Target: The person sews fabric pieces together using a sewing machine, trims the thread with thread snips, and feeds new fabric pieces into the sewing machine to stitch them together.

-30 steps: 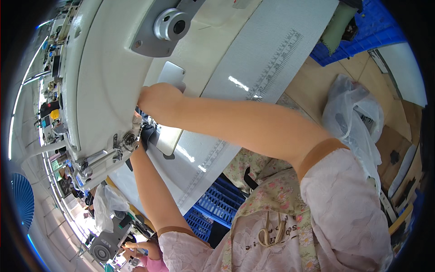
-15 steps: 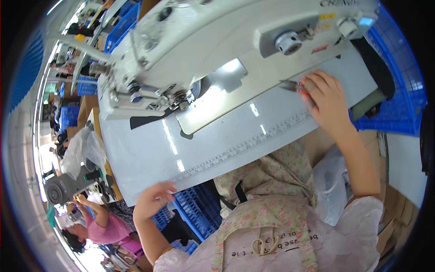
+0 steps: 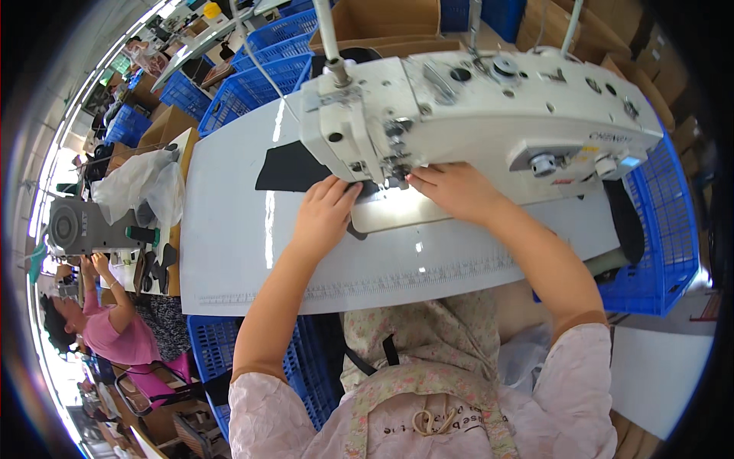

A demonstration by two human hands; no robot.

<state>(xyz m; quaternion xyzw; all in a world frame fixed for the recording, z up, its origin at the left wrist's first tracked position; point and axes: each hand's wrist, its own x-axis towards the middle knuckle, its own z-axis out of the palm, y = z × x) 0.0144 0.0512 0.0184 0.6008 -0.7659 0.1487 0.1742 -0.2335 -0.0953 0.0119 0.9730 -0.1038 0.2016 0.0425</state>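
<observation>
A white sewing machine (image 3: pixel 451 115) stands on a pale table, its needle area lit. Under the needle and out to the left lies a black fabric piece (image 3: pixel 290 167). My left hand (image 3: pixel 325 214) is closed at the near edge of this piece, just left of the presser foot, fingertips on the fabric. From the right, my right hand (image 3: pixel 459 195) reaches to the needle area, its fingers drawn together beside the foot. What those fingers hold, if anything, is hidden. The snips seen earlier do not show now.
A printed ruler (image 3: pixel 382 287) runs along the table's near edge. Blue crates stand right (image 3: pixel 657 229), below left (image 3: pixel 210 352) and behind (image 3: pixel 252 99). Dark fabric (image 3: pixel 625 222) hangs at the right edge. Leftward, a co-worker in pink (image 3: pixel 126 329) sits at another machine (image 3: pixel 84 226).
Both hands have come to the needle area, the left from the table's near edge, the right from farther right, where it held orange-handled snips. The view has shifted, showing more of the machine's top.
</observation>
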